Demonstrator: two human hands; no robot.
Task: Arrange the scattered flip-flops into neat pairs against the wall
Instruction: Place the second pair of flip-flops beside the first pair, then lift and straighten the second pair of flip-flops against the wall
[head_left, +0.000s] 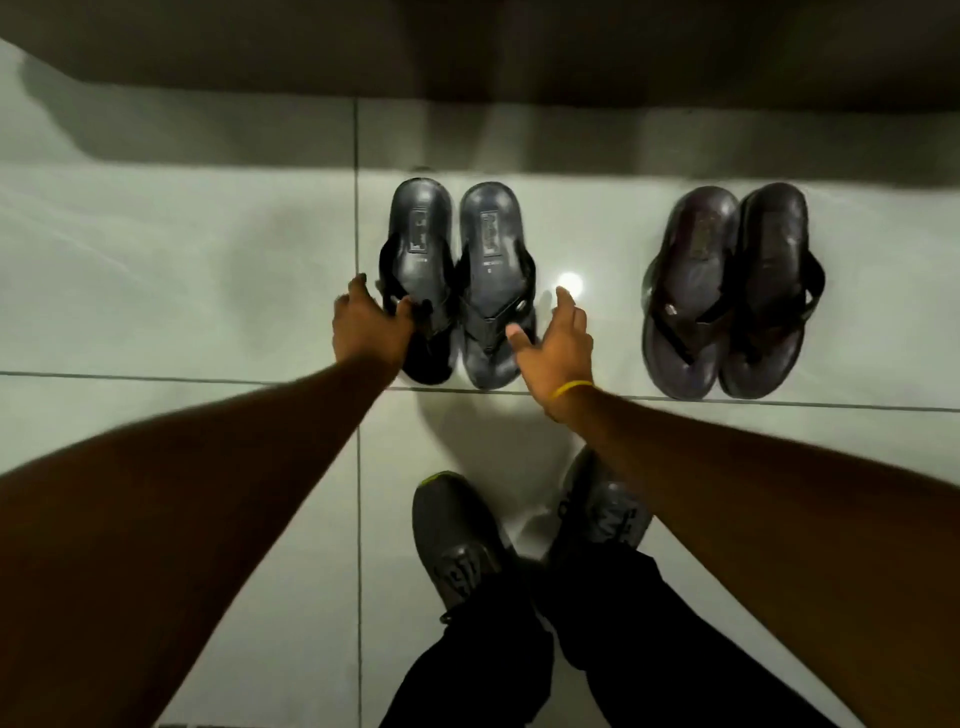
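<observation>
Sneakers (524, 535): grey pair on the person's feet, nearest the camera, on the white tiled floor (182, 291), below the black pair.
Right hand (558, 345): fingers spread wide and holding nothing, just right of the black pair's right flip-flop; a yellow band (570, 387) circles the wrist.
Left hand (370, 330): fingers curled over the strap side of the black pair's left flip-flop, touching it; a firm grip cannot be told.
Black pair (460, 283): two flip-flops side by side, touching, heels toward the wall.
Brown pair (730, 291): side by side, well right of the black pair, same row.
Wall (467, 47): dark, beyond the black pair, a shadowed floor strip between.
</observation>
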